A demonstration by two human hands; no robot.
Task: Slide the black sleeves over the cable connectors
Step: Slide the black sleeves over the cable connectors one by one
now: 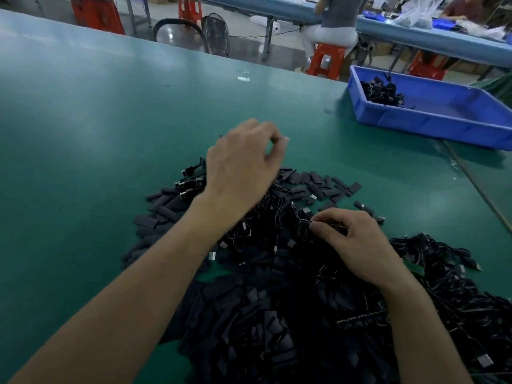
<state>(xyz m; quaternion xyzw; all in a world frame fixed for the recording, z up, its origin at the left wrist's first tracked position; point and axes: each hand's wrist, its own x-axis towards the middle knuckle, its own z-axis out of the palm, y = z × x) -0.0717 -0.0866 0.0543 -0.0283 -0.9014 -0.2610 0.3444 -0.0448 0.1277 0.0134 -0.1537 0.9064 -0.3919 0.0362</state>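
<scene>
A large heap of flat black sleeves [249, 314] covers the green table in front of me, mixed with thin black cables ending in USB connectors [188, 187]. My right hand [354, 245] rests on the heap and pinches a small black circuit-board connector [304, 225] between thumb and fingers. Above the far side of the heap hovers my left hand [243, 162], fingers loosely curled and blurred; nothing shows in it. A tangle of black cables [457, 286] lies to the right of the heap.
A blue plastic bin [432, 126] holding a few black cables stands at the back right of the green table [97, 120]. Beyond the table's far edge are red stools, a fan and people seated at another bench.
</scene>
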